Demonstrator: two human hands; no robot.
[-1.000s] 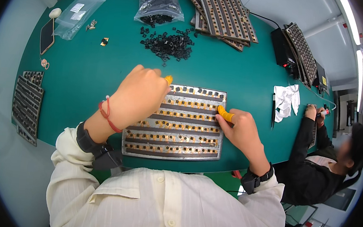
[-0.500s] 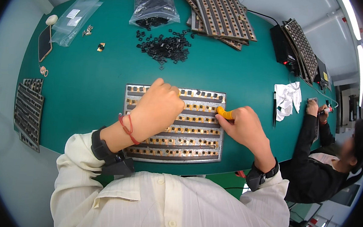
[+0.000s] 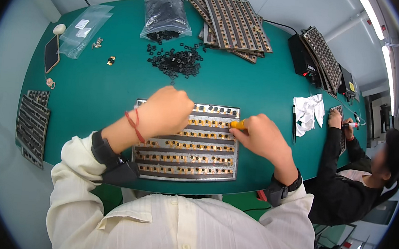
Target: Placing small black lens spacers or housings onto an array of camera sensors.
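Note:
A flat metal tray (image 3: pixel 191 175) lies before me, lined with rows of small gold strips bearing black square pieces. My left hand (image 3: pixel 170 111) is closed above its upper left part; its fingertips are hidden under the fist. My right hand (image 3: pixel 265 135) is at the tray's upper right edge, thumb and index finger bent close together. A yellow finger cot (image 3: pixel 239 124) covers that index finger. Whatever either hand pinches is too small or hidden to make out. Beyond the tray lies a loose pile of small black square pieces (image 3: pixel 176 62).
Behind the pile is a clear bag (image 3: pixel 166 16) of black pieces, beside stacked trays (image 3: pixel 238 24). More trays (image 3: pixel 32 123), a phone (image 3: pixel 51 54) and an empty plastic bag (image 3: pixel 82 31) lie left. At right are a white cloth (image 3: pixel 307 114) and a co-worker (image 3: pixel 352 183) with a tray.
My left hand has shifted slightly left over the tray. My right hand stays at the tray's upper right edge. The whole view has moved a little.

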